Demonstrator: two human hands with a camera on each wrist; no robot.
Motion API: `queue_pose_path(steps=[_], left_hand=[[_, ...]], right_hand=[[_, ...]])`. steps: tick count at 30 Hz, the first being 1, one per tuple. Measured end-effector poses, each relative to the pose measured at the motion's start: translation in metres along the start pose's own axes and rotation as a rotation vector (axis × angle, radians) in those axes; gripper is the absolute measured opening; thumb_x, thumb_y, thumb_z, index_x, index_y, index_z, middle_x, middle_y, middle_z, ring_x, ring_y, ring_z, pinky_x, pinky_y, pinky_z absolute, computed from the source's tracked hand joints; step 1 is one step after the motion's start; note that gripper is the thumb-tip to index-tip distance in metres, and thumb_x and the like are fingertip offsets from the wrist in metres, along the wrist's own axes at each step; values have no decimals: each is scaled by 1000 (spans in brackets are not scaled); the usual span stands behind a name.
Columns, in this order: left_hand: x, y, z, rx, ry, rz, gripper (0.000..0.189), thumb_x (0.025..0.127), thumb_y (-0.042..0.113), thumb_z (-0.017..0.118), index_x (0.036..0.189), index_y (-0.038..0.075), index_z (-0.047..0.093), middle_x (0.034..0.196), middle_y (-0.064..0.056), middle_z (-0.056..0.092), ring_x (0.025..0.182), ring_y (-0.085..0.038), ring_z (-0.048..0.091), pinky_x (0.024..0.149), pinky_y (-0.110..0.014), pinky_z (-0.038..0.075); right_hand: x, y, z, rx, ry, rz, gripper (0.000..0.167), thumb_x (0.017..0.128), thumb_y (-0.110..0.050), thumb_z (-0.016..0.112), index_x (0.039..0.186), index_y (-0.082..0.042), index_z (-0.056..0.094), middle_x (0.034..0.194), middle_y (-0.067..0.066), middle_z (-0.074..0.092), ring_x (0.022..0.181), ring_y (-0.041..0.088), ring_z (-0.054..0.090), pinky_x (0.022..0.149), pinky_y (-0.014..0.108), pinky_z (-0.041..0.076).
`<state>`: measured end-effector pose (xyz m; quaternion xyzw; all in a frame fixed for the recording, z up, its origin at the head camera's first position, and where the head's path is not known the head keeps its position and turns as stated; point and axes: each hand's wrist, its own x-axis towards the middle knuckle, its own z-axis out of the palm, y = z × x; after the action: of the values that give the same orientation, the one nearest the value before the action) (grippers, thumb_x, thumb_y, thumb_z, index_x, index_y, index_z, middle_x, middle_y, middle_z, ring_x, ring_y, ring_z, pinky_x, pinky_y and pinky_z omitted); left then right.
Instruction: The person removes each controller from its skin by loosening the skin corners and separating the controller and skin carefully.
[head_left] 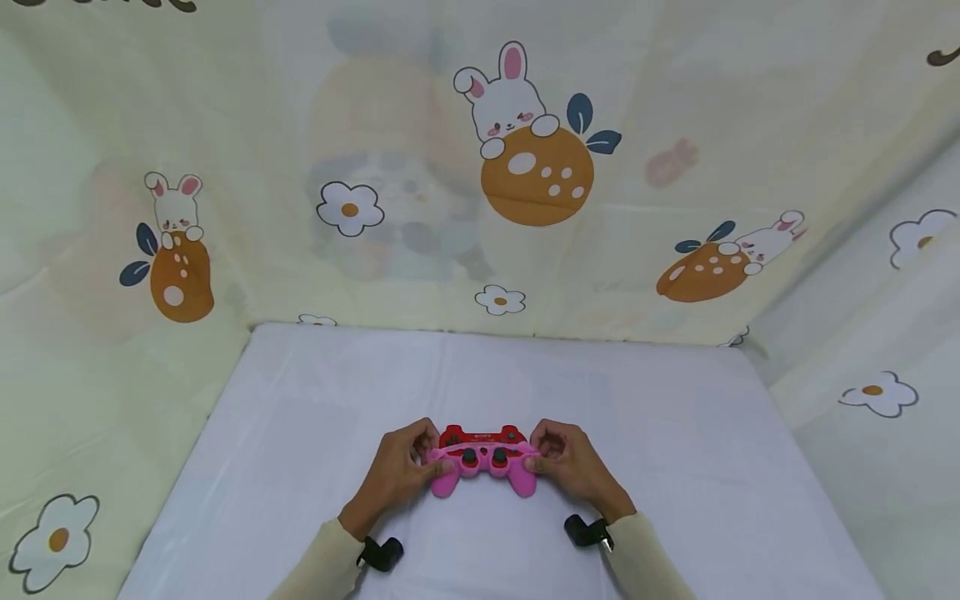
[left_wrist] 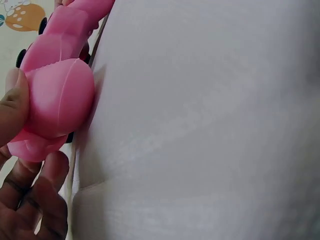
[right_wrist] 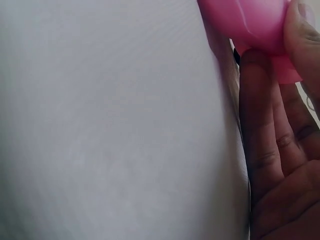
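Observation:
A red game controller [head_left: 483, 437] lies on the white tabletop, partly inside a pink silicone cover [head_left: 521, 483]. The cover wraps the two handles and the thumbstick area, while the red top edge stays exposed. Two dark thumbsticks stick up through it. On the left side my left hand [head_left: 396, 463] pinches the cover, thumb on top and fingers curled at the far side. My right hand [head_left: 574, 463] holds the opposite end the same way. In the left wrist view the smooth pink handle fills the upper left; the right wrist view shows only one pink handle. The controller's underside is hidden.
The white tabletop [head_left: 360, 392] stretches around the controller. A cream curtain [head_left: 420, 275] printed with rabbits and flowers hangs behind it and along both sides. Each wrist carries a small black camera, such as the left one [head_left: 384, 554].

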<state>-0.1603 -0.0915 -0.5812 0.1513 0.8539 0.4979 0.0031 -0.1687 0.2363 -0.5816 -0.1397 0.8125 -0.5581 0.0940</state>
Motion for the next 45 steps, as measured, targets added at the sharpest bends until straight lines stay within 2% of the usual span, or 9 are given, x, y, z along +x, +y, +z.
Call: queue_pose_path(steps=[3, 6, 10, 15, 18, 24, 33, 38, 45], left_hand=[[0, 2, 0, 25, 11, 10, 35, 81, 29, 94, 92, 25, 61, 80, 11, 58, 80, -11, 58, 73, -22, 48], [0, 3, 1, 94, 14, -11, 37, 80, 31, 95, 93, 26, 60, 81, 12, 56, 81, -11, 56, 73, -22, 46], [-1, 10, 2, 199, 12, -8, 45, 76, 29, 97, 101, 25, 60, 92, 10, 57, 90, -9, 55, 78, -26, 48], [8, 28, 4, 219, -20, 80, 58, 74, 30, 99, 118, 23, 62, 104, 8, 64, 100, -10, 55, 84, -31, 52], [17, 36, 7, 208, -57, 113, 53, 77, 31, 97, 119, 24, 66, 98, 11, 66, 96, -12, 53, 80, -29, 48], [25, 41, 16, 201, -123, 87, 41, 80, 36, 94, 111, 23, 70, 89, 14, 64, 93, -17, 53, 75, -25, 44], [27, 46, 17, 212, -107, 97, 46, 75, 37, 98, 108, 21, 69, 97, 9, 68, 91, -11, 47, 76, -26, 44], [27, 47, 15, 225, -123, 84, 48, 76, 35, 98, 108, 21, 65, 97, 10, 66, 92, -9, 46, 78, -26, 45], [25, 48, 16, 169, -134, 63, 48, 76, 31, 98, 107, 20, 62, 94, 10, 63, 96, -12, 51, 78, -24, 46]], right_hand=[[1, -1, 0, -30, 1, -9, 27, 83, -20, 91, 95, -16, 67, 83, 2, 59, 76, 10, 54, 67, 22, 45], [0, -3, 0, -68, 7, 7, 28, 84, -23, 91, 96, -17, 67, 86, 3, 61, 81, 12, 56, 69, 24, 47], [-5, -14, 2, -192, 47, 26, 37, 83, -29, 93, 108, -25, 65, 100, -2, 66, 91, 15, 61, 76, 24, 52], [-1, -44, 10, -282, 47, -43, 43, 81, -27, 94, 117, -26, 70, 112, -7, 73, 95, 21, 60, 80, 29, 53], [10, -58, 17, -300, -25, -90, 35, 84, -29, 92, 115, -25, 75, 111, -9, 75, 98, 20, 61, 83, 31, 51], [25, -64, 27, -349, -107, -94, 30, 82, -30, 93, 107, -25, 78, 104, -12, 74, 100, 15, 64, 86, 31, 53], [34, -70, 30, -344, -174, -50, 27, 81, -18, 94, 103, -19, 78, 98, -8, 71, 91, 11, 64, 80, 24, 54], [42, -81, 35, -417, -208, 6, 26, 80, -15, 94, 98, -15, 75, 89, -6, 70, 83, 10, 62, 75, 23, 51], [46, -95, 36, -472, -261, 58, 20, 82, -9, 89, 84, -12, 70, 80, -2, 62, 77, 13, 54, 65, 25, 43]])
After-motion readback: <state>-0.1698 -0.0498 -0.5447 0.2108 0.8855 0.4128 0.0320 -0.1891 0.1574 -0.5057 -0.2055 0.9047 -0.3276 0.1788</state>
